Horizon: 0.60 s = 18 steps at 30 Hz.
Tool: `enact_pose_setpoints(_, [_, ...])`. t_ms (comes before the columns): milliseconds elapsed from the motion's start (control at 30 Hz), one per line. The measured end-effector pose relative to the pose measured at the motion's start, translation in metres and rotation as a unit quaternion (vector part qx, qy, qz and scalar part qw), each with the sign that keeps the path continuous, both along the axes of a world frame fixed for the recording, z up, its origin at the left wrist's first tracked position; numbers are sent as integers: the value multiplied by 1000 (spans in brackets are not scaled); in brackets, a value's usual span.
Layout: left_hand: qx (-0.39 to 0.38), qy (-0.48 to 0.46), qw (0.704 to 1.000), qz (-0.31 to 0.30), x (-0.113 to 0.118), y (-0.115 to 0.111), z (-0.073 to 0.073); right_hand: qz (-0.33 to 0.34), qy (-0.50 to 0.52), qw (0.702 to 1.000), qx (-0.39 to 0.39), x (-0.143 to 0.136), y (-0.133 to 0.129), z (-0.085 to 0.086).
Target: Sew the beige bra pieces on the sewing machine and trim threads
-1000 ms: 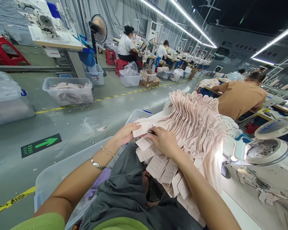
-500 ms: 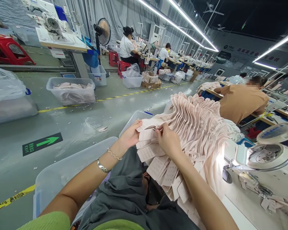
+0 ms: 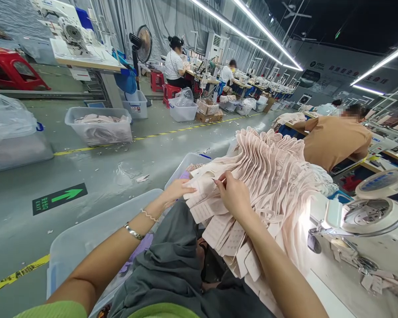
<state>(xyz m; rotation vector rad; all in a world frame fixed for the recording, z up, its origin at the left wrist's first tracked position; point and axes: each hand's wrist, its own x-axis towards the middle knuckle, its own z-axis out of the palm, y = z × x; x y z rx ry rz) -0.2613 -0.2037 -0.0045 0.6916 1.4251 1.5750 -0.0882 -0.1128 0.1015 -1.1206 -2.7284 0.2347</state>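
The left hand is pinching a fabric flap nearly shut, apparently steadying it, while the mostly closed right hand is gripping a small tool.

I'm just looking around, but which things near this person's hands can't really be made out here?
All in the head view:
- Small dark tool: mostly hidden by the right hand, so its type is unclear.
- Print on the pale pink fabric tabs: too small to read.
- Purple material in the clear plastic bin: partly behind the dark grey trousers.
- White sewing machine: cut off by the right edge.
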Motion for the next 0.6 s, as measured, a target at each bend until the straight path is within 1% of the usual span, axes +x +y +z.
enact_pose_setpoints(33, [17,-16,1000,8,1,1,2,5,10,1000,-5,1,-2,-1])
enact_pose_setpoints(100, [68,-111,991,6,5,3,8,20,29,999,-11,3,-8,-1])
enact_pose_setpoints(133, [89,-174,981,-5,7,4,13,26,35,999,-12,4,-11,-2])
enact_pose_setpoints(200, [118,-296,947,-26,13,6,22,29,34,999,-4,5,-16,-1])
enact_pose_setpoints(233, [126,-338,932,-33,16,7,26,23,27,999,3,5,-18,-1])
enact_pose_setpoints(267, [129,-360,923,-35,19,7,29,15,15,1000,9,4,-20,0])
enact_pose_setpoints(367, [135,-388,911,-38,26,8,36,-2,-25,1000,13,0,-21,1])
enact_pose_setpoints(433, [133,-393,909,-37,29,7,37,-2,-43,999,10,-3,-20,1])
enact_pose_setpoints(533, [116,-379,917,-40,31,5,31,-2,-64,998,18,-5,-16,0])
enact_pose_setpoints(600, [87,-330,939,-33,32,1,22,-4,-71,997,25,-3,-13,-1])
